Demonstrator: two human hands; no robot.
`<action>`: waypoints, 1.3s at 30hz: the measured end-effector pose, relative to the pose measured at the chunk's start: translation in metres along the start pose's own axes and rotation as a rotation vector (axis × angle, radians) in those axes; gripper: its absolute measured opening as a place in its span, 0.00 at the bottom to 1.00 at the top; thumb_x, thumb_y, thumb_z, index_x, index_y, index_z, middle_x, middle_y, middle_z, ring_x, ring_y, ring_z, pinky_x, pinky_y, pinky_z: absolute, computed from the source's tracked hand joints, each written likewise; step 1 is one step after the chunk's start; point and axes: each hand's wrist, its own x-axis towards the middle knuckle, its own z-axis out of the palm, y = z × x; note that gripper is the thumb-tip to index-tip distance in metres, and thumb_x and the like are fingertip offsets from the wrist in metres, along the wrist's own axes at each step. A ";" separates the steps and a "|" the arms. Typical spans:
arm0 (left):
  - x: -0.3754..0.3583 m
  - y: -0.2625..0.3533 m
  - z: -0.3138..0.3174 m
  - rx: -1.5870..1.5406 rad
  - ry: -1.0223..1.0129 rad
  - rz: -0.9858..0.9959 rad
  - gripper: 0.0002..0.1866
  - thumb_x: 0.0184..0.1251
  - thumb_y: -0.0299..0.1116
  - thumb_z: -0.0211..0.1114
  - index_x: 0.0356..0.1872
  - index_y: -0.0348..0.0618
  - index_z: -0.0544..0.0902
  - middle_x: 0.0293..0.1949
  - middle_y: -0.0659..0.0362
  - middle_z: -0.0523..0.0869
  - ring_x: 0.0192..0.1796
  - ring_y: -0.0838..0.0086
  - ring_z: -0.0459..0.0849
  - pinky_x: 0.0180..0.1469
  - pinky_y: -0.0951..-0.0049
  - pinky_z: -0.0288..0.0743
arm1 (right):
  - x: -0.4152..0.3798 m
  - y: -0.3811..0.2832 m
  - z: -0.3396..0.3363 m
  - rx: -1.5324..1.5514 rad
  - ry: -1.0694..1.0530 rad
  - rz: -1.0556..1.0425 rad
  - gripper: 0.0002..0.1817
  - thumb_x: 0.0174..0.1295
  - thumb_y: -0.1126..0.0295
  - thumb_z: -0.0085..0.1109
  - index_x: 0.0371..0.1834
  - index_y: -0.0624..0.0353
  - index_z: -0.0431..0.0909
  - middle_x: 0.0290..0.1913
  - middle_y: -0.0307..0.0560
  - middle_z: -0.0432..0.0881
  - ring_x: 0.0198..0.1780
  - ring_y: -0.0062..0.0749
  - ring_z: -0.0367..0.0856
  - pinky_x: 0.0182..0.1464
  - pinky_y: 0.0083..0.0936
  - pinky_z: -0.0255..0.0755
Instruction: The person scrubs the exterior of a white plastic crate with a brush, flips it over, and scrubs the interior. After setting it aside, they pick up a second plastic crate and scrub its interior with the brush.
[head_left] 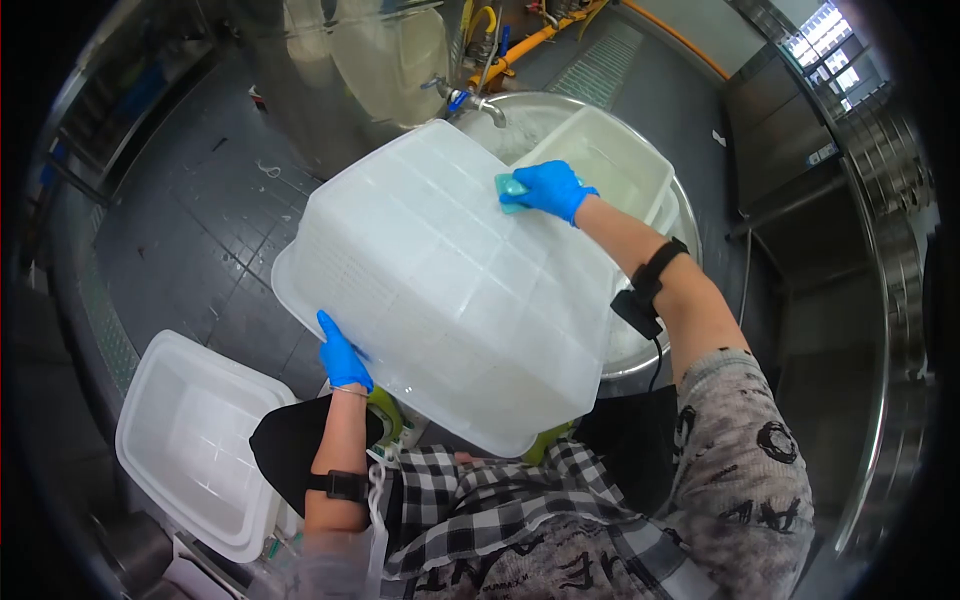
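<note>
A large white plastic tub (440, 270) is tilted over my lap, its underside facing up. My left hand (343, 355), in a blue glove, grips the tub's rim at its lower left. In a blue glove too, my right hand (552, 190) is closed on a green scouring pad (510, 193), which rests against the tub's bottom near its upper right corner. Behind the tub is a round metal basin (690, 230) with water in it, and another white tub (610, 150) sits inside that basin.
A metal tap (490, 110) with a blue handle reaches over the basin's back edge. On the floor at the lower left stands a white tub (200, 430). A large steel vessel (340, 90) is at the back, and steel cabinets (800, 150) line the right side.
</note>
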 end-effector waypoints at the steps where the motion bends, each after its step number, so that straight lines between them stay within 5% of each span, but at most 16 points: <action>1: 0.001 0.002 0.001 -0.004 -0.001 0.003 0.36 0.57 0.61 0.46 0.49 0.32 0.70 0.45 0.53 0.76 0.44 0.66 0.76 0.46 0.68 0.71 | -0.003 -0.016 -0.005 -0.020 0.071 -0.150 0.20 0.49 0.50 0.55 0.41 0.49 0.76 0.36 0.46 0.79 0.37 0.40 0.77 0.40 0.28 0.70; 4: -0.001 0.003 -0.002 -0.017 -0.052 -0.069 0.36 0.57 0.61 0.45 0.50 0.32 0.69 0.47 0.53 0.75 0.45 0.65 0.76 0.47 0.68 0.70 | -0.011 -0.070 0.002 0.028 0.182 -0.594 0.18 0.47 0.53 0.58 0.40 0.48 0.77 0.36 0.46 0.79 0.37 0.40 0.76 0.40 0.27 0.70; 7: -0.004 0.003 -0.007 0.016 -0.089 -0.062 0.37 0.58 0.61 0.44 0.50 0.32 0.68 0.48 0.53 0.74 0.46 0.65 0.75 0.48 0.68 0.70 | 0.000 -0.052 0.009 -0.004 0.111 -0.600 0.19 0.48 0.50 0.56 0.38 0.48 0.77 0.35 0.47 0.78 0.37 0.41 0.76 0.41 0.27 0.70; 10: -0.002 0.006 -0.006 -0.005 -0.077 -0.054 0.37 0.58 0.61 0.44 0.51 0.32 0.68 0.48 0.53 0.74 0.47 0.65 0.75 0.49 0.69 0.69 | 0.018 0.022 -0.006 -0.164 -0.018 -0.001 0.23 0.49 0.45 0.51 0.41 0.47 0.76 0.38 0.47 0.78 0.39 0.42 0.76 0.43 0.28 0.69; 13: -0.002 0.003 -0.007 0.033 -0.030 -0.043 0.36 0.58 0.61 0.44 0.52 0.33 0.67 0.48 0.53 0.74 0.47 0.65 0.74 0.50 0.69 0.68 | 0.020 0.062 0.002 -0.101 0.086 -0.002 0.23 0.49 0.44 0.50 0.39 0.50 0.76 0.38 0.49 0.78 0.40 0.43 0.76 0.43 0.30 0.68; 15: -0.001 0.003 -0.005 0.038 -0.063 -0.012 0.36 0.58 0.62 0.42 0.54 0.37 0.66 0.50 0.53 0.73 0.49 0.63 0.73 0.51 0.66 0.67 | 0.023 0.025 -0.017 -0.159 0.000 -0.001 0.23 0.49 0.45 0.50 0.38 0.51 0.76 0.37 0.50 0.78 0.40 0.44 0.76 0.44 0.31 0.67; 17: -0.004 0.005 -0.004 0.043 -0.075 -0.020 0.36 0.58 0.62 0.42 0.53 0.37 0.66 0.50 0.53 0.73 0.49 0.64 0.73 0.51 0.67 0.67 | 0.030 -0.007 -0.004 0.071 0.238 -0.275 0.20 0.49 0.47 0.53 0.33 0.52 0.75 0.32 0.51 0.78 0.34 0.45 0.76 0.38 0.32 0.68; 18: -0.005 0.006 -0.005 0.046 -0.085 -0.028 0.36 0.58 0.62 0.42 0.53 0.37 0.66 0.50 0.53 0.73 0.49 0.64 0.73 0.51 0.67 0.67 | 0.032 -0.026 -0.005 0.014 0.140 -0.419 0.21 0.48 0.46 0.53 0.33 0.51 0.75 0.32 0.52 0.78 0.34 0.46 0.76 0.38 0.32 0.69; 21: -0.004 0.006 -0.009 0.037 -0.077 -0.072 0.36 0.58 0.61 0.42 0.53 0.37 0.66 0.50 0.54 0.73 0.49 0.64 0.73 0.52 0.68 0.67 | 0.038 -0.003 0.001 -0.015 0.149 -0.249 0.21 0.48 0.45 0.52 0.33 0.51 0.75 0.33 0.50 0.78 0.36 0.46 0.76 0.38 0.33 0.69; 23: -0.005 0.006 -0.006 0.061 -0.052 -0.013 0.36 0.59 0.61 0.42 0.53 0.35 0.67 0.49 0.53 0.73 0.49 0.65 0.73 0.51 0.68 0.67 | 0.046 0.049 0.000 -0.130 0.174 0.085 0.23 0.49 0.44 0.49 0.33 0.51 0.75 0.33 0.49 0.78 0.36 0.46 0.76 0.39 0.34 0.69; 28: -0.010 0.007 0.000 0.036 -0.062 -0.033 0.35 0.59 0.60 0.43 0.52 0.33 0.67 0.49 0.52 0.74 0.49 0.66 0.74 0.51 0.69 0.67 | 0.049 0.032 -0.018 -0.308 0.050 0.026 0.25 0.51 0.42 0.44 0.36 0.52 0.75 0.36 0.50 0.78 0.39 0.46 0.76 0.41 0.35 0.68; 32: -0.005 0.005 -0.002 0.000 -0.035 -0.020 0.35 0.59 0.59 0.43 0.52 0.33 0.67 0.49 0.53 0.73 0.48 0.65 0.74 0.51 0.69 0.68 | 0.007 0.006 0.002 0.020 0.054 0.070 0.27 0.48 0.39 0.46 0.32 0.53 0.76 0.33 0.53 0.78 0.37 0.46 0.76 0.40 0.35 0.68; 39: -0.007 0.007 0.000 0.006 -0.048 0.010 0.36 0.59 0.59 0.44 0.51 0.32 0.68 0.49 0.52 0.73 0.47 0.65 0.74 0.50 0.68 0.68 | -0.049 -0.056 0.029 -0.007 0.164 -0.404 0.18 0.48 0.48 0.55 0.36 0.47 0.77 0.34 0.45 0.79 0.32 0.40 0.77 0.37 0.28 0.71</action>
